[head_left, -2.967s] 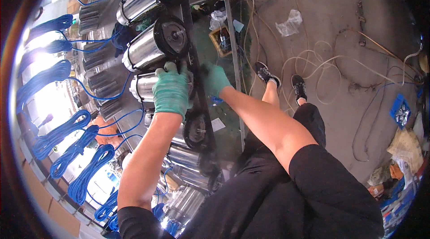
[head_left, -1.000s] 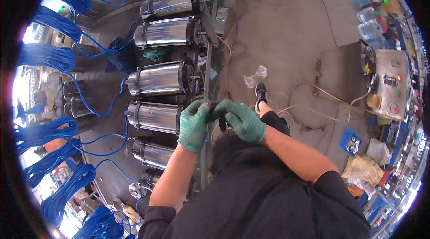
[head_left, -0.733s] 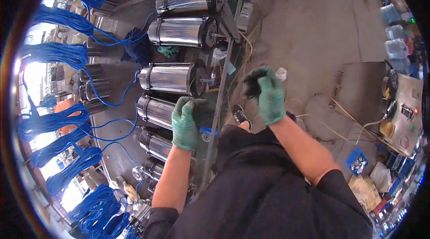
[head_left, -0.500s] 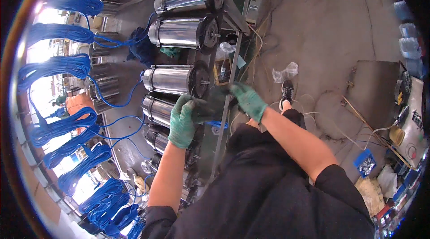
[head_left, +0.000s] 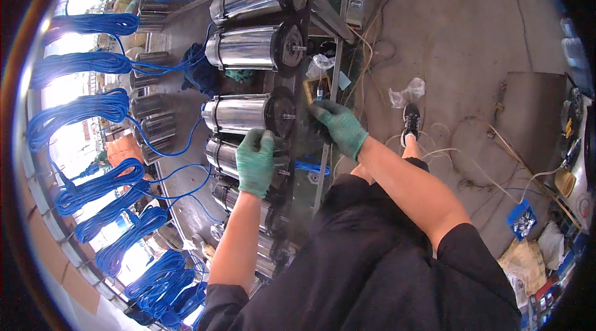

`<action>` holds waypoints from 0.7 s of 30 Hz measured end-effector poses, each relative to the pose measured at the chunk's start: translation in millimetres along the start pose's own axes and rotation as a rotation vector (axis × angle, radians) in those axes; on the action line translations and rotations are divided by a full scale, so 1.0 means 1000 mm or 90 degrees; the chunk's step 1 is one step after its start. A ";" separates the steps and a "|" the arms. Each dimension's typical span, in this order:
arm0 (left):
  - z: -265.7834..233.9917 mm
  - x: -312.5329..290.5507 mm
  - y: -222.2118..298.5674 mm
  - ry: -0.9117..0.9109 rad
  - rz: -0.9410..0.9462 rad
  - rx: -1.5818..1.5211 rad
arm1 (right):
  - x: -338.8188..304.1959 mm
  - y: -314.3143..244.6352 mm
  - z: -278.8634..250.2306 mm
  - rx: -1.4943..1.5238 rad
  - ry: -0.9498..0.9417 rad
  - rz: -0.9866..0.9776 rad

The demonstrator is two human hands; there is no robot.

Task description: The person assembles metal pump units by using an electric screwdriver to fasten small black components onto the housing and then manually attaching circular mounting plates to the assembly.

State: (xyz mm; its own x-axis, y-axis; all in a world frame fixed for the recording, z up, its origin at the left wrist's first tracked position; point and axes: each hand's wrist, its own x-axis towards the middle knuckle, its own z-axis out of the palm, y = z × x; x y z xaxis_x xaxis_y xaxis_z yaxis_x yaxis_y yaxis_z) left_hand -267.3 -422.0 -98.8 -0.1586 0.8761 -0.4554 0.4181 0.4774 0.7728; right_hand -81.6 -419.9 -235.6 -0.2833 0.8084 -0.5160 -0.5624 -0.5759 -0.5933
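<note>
A row of shiny cylindrical motors with black end caps and short shafts lies along the bench. My left hand, in a green glove, is at the lower edge of one motor, beside the motor below it. Its fingers are curled in; what they hold, if anything, is hidden. My right hand, gloved too, is closed near the bench edge, right of that motor's shaft. Something dark shows at its fingers, too unclear to name. Just above those fingers is a small blue and silver piece.
Blue cable coils hang at the left, their cords running to the motors. Bare metal cylinders stand behind the row. A clear plastic bag, hoses and a blue box of small parts lie on the floor at the right.
My right hand has turned a little, its fingers now lower and curled in beside the small blue and silver piece. The left hand stays by the motor. The whole view has shifted slightly.
</note>
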 end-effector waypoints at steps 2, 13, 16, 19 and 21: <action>-0.003 0.006 -0.006 0.029 0.101 0.203 | 0.006 -0.001 0.003 0.000 0.014 -0.013; -0.003 0.011 0.009 0.046 0.124 0.607 | 0.010 -0.004 0.001 -0.079 0.041 0.023; -0.002 0.010 0.012 0.051 0.110 0.644 | 0.009 -0.004 0.001 -0.063 0.025 0.030; -0.002 0.010 0.014 0.062 0.116 0.663 | 0.011 -0.004 0.005 -0.009 0.022 0.050; -0.006 0.011 0.011 0.058 0.137 0.651 | 0.016 0.000 0.005 -0.066 0.018 0.008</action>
State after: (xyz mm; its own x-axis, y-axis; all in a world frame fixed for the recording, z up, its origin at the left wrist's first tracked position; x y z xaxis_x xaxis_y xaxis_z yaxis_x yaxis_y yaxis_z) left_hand -270.0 -406.7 -93.1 -0.0402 0.9579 -0.2844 0.9953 0.0634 0.0728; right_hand -90.0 -406.3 -240.7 -0.2664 0.7981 -0.5405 -0.4746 -0.5967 -0.6471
